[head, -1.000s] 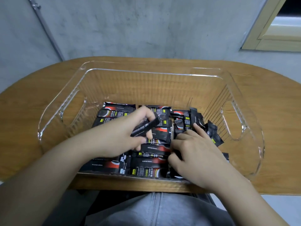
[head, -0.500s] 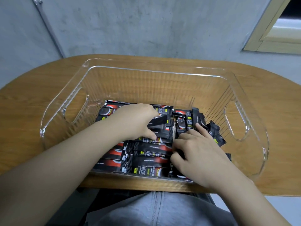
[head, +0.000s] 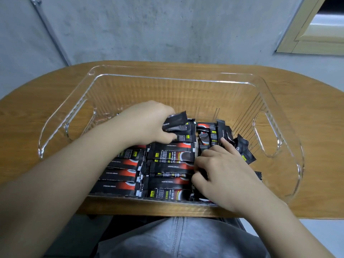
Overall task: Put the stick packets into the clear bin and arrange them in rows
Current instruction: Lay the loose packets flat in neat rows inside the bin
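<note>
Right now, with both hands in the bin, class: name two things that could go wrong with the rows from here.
1. The left hand holds a packet tilted above the flat rows; set down skewed, it would likely lie across them.
2. The right hand presses beside a loose pile of packets standing at angles by the bin wall; a nudge could tip them onto the tidy rows.
</note>
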